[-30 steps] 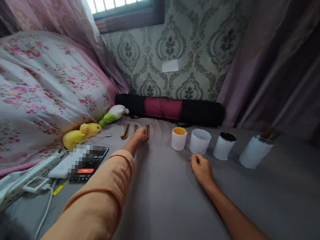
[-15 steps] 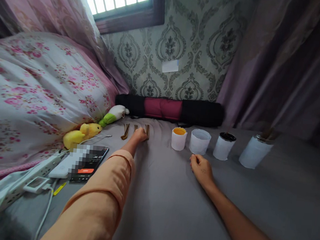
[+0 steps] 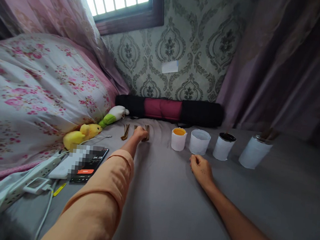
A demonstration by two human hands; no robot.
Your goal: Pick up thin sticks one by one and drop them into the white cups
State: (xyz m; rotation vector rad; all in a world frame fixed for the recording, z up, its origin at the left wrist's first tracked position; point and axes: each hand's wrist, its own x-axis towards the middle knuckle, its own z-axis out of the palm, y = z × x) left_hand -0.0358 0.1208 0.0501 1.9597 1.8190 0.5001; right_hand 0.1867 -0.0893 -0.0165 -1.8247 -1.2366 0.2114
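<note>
My left hand (image 3: 140, 133) reaches far forward, its fingers closed at a bundle of thin brown strips (image 3: 147, 131), which shows along its right side. The fingertips are mostly hidden behind the back of the hand. A second brown bundle (image 3: 125, 132) lies apart on the left, and a third (image 3: 136, 127) is partly covered by the hand. My right hand (image 3: 201, 171) rests on the grey sheet, loosely curled with nothing visible in it. Just beyond it stands a pale, white-wrapped tub (image 3: 199, 143). Beside that tub is a white-wrapped cup (image 3: 177, 142) with an orange inside.
Rightward stand a dark-topped wrapped can (image 3: 223, 148) and a tilted-looking wrapped jar (image 3: 255, 154) with brown sticks. A black-and-maroon roll (image 3: 163, 109) lies along the wall. Leftward are plush toys (image 3: 74, 139), a phone (image 3: 94, 164), cables and a power strip (image 3: 10, 196).
Both hands stay nearly where they were, the left still at the brown strips. The phone's timer has moved from 04:37 to 04:38.
</note>
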